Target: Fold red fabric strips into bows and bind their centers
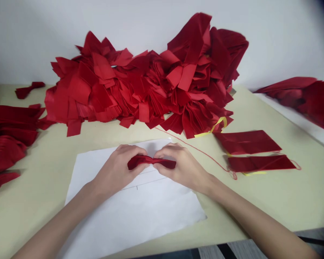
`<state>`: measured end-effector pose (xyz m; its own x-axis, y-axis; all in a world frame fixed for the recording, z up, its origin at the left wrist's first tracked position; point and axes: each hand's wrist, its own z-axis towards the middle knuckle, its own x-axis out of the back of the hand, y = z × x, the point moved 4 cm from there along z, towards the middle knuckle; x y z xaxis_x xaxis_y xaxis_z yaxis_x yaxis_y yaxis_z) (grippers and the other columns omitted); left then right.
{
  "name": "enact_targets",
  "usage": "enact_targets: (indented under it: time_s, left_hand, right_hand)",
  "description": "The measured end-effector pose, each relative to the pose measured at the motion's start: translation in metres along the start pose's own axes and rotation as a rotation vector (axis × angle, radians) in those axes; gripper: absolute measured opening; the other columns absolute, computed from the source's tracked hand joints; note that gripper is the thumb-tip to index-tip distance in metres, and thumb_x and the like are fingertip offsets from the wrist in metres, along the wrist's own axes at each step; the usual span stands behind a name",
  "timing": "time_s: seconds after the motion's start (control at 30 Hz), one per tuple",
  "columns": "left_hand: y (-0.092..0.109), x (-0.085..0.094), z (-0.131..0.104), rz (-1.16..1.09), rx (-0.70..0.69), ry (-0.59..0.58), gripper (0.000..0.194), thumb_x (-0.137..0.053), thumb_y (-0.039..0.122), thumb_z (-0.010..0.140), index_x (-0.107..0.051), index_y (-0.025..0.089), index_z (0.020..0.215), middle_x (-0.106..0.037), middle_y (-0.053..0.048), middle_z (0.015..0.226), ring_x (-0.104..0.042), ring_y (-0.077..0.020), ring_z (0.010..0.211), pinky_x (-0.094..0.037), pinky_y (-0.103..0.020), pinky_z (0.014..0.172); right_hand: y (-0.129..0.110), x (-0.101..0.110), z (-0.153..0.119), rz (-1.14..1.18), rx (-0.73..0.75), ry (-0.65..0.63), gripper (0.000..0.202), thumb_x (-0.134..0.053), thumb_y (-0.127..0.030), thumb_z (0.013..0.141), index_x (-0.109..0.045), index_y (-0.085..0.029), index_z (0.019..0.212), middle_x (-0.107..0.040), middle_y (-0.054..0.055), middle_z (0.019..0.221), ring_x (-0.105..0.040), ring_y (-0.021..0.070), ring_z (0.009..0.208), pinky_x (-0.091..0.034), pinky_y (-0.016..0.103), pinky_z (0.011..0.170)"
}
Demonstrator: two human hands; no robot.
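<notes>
Between both hands is a small dark red fabric bow (166,163), pinched narrow at its middle. My left hand (125,160) grips its left half, with thumb and fingers closed close to the centre. Closed on the other half is my right hand (182,163), its thumb below and fingers above. The fingertips of the two hands nearly meet at the pinched middle. Under the hands lies a white paper sheet (140,216) with thin ruled lines and a short tick mark.
A large heap of red fabric pieces (140,86) stands against the wall. More red fabric stacks (8,144) lie at left, near a loose red bow (29,90). Two flat red pieces (248,142), red thread (194,147) and yellow ribbon (218,124) are at right. Further right, red cloth (307,97) rests on white.
</notes>
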<state>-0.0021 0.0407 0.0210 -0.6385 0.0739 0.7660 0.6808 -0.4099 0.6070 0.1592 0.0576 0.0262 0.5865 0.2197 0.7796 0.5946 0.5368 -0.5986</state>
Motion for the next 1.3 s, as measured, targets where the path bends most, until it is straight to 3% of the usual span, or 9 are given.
enact_targets:
  time_s: [0.23, 0.33, 0.47, 0.57, 0.67, 0.73, 0.8, 1.03, 1.3]
  left_hand:
    - [0.003, -0.001, -0.003, 0.023, -0.049, 0.06, 0.01, -0.057, 0.029, 0.082, -0.062, 0.023, 0.089, -0.07, -0.002, 0.089, -0.061, -0.021, 0.087, -0.045, -0.036, 0.081]
    - [0.0, -0.001, -0.002, -0.038, 0.014, 0.0, 0.013, -0.058, 0.032, 0.082, -0.063, 0.024, 0.091, -0.07, -0.001, 0.091, -0.062, -0.0212, 0.087, -0.046, -0.036, 0.081]
    - [-0.01, 0.001, -0.003, -0.312, 0.211, -0.203, 0.04, -0.068, 0.038, 0.073, -0.057, 0.029, 0.11, -0.065, 0.0, 0.112, -0.06, -0.0223, 0.102, -0.048, -0.035, 0.086]
    - [-0.012, 0.007, -0.002, -0.336, 0.233, -0.21, 0.067, -0.077, 0.039, 0.061, -0.049, 0.033, 0.122, -0.056, -0.001, 0.127, -0.051, -0.0249, 0.115, -0.045, -0.036, 0.092]
    - [-0.009, 0.007, -0.002, -0.351, 0.258, -0.273, 0.041, -0.073, 0.036, 0.067, -0.062, 0.03, 0.106, -0.064, 0.001, 0.112, -0.059, -0.0237, 0.103, -0.048, -0.034, 0.085]
    - [-0.011, 0.004, -0.002, -0.427, 0.353, -0.294, 0.017, -0.063, 0.033, 0.076, -0.068, 0.026, 0.092, -0.07, 0.001, 0.093, -0.064, -0.0203, 0.086, -0.051, -0.031, 0.074]
    - [-0.017, 0.003, -0.002, -0.491, 0.46, -0.255, 0.015, -0.059, 0.03, 0.079, -0.069, 0.023, 0.087, -0.071, 0.0, 0.086, -0.065, -0.0189, 0.079, -0.052, -0.03, 0.07]
    - [-0.031, 0.001, -0.002, -0.663, 0.564, -0.274, 0.026, -0.067, 0.038, 0.073, -0.067, 0.02, 0.092, -0.071, -0.003, 0.086, -0.065, -0.0187, 0.077, -0.051, -0.03, 0.069]
    - [-0.017, -0.002, -0.004, -0.569, 0.61, -0.245, 0.019, -0.067, 0.036, 0.073, -0.062, 0.018, 0.075, -0.066, 0.002, 0.064, -0.061, -0.013, 0.06, -0.045, -0.023, 0.055]
  right_hand:
    - [-0.001, -0.001, 0.0, 0.096, 0.026, -0.032, 0.014, -0.062, -0.019, 0.077, -0.064, -0.019, 0.09, -0.068, 0.001, 0.089, -0.059, 0.0155, 0.085, -0.044, 0.03, 0.082]
    - [-0.002, -0.002, 0.0, 0.056, 0.069, -0.044, 0.014, -0.063, -0.025, 0.078, -0.064, -0.019, 0.091, -0.068, 0.002, 0.089, -0.059, 0.0165, 0.085, -0.044, 0.032, 0.082]
    - [0.001, 0.0, 0.0, -0.017, 0.06, -0.127, 0.015, -0.055, -0.024, 0.085, -0.065, -0.019, 0.094, -0.067, 0.004, 0.087, -0.058, 0.0155, 0.08, -0.043, 0.03, 0.076]
    - [0.005, 0.002, -0.001, 0.015, 0.001, -0.233, 0.017, -0.049, -0.021, 0.087, -0.065, -0.018, 0.083, -0.064, 0.0, 0.073, -0.054, 0.011, 0.066, -0.04, 0.025, 0.063]
    - [0.009, 0.003, -0.001, 0.217, -0.109, -0.397, 0.029, -0.043, -0.023, 0.089, -0.062, -0.016, 0.07, -0.06, -0.002, 0.063, -0.048, 0.0069, 0.053, -0.036, 0.021, 0.051]
    - [0.013, 0.005, 0.0, 0.399, -0.195, -0.517, 0.031, -0.043, -0.03, 0.09, -0.063, -0.015, 0.072, -0.064, 0.0, 0.069, -0.053, 0.0072, 0.057, -0.04, 0.02, 0.053]
    - [0.023, 0.008, 0.0, 0.557, -0.286, -0.592, 0.03, -0.047, -0.037, 0.088, -0.066, -0.014, 0.08, -0.068, 0.003, 0.078, -0.06, 0.0093, 0.066, -0.047, 0.021, 0.059]
    - [0.058, 0.016, 0.005, 0.726, -0.487, -0.399, 0.026, -0.062, -0.037, 0.079, -0.065, -0.014, 0.091, -0.069, 0.004, 0.08, -0.066, 0.0142, 0.076, -0.053, 0.029, 0.075]
    - [0.031, 0.013, 0.005, 0.446, -0.301, -0.339, 0.023, -0.065, -0.04, 0.074, -0.069, -0.019, 0.083, -0.066, -0.001, 0.079, -0.058, 0.011, 0.073, -0.045, 0.022, 0.063]
